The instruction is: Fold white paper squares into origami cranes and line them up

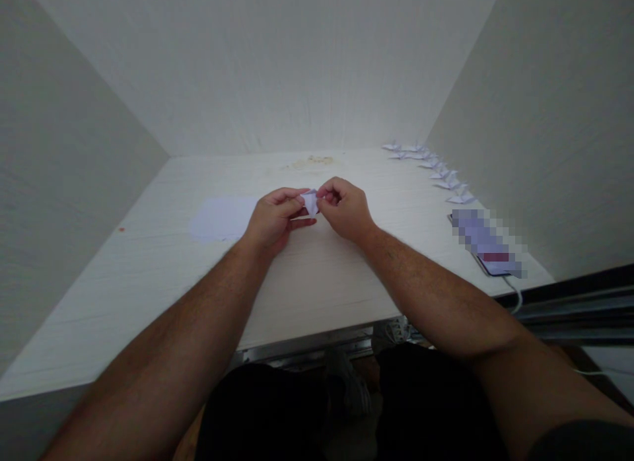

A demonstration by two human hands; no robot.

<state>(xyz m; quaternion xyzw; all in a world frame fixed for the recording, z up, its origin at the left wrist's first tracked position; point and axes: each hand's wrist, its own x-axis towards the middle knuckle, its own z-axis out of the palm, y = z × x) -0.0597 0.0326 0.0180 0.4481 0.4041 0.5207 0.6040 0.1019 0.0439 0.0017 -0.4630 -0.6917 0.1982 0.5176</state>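
Note:
A small piece of folded white paper is held between my two hands, above the middle of the white table. My left hand pinches its left side between thumb and fingers, with the lower fingers stretched out beneath it. At the right edge of the paper, the thumb and index finger of my right hand are closed on it. The paper has a pointed lower end; its finer creases are too small to make out. White sheets of paper lie flat on the table beside my left wrist.
Several folded white paper cranes stand in a line along the table's right side, up to the back corner. Nearer me lies a phone with a white cable. Walls enclose the table at the back and both sides.

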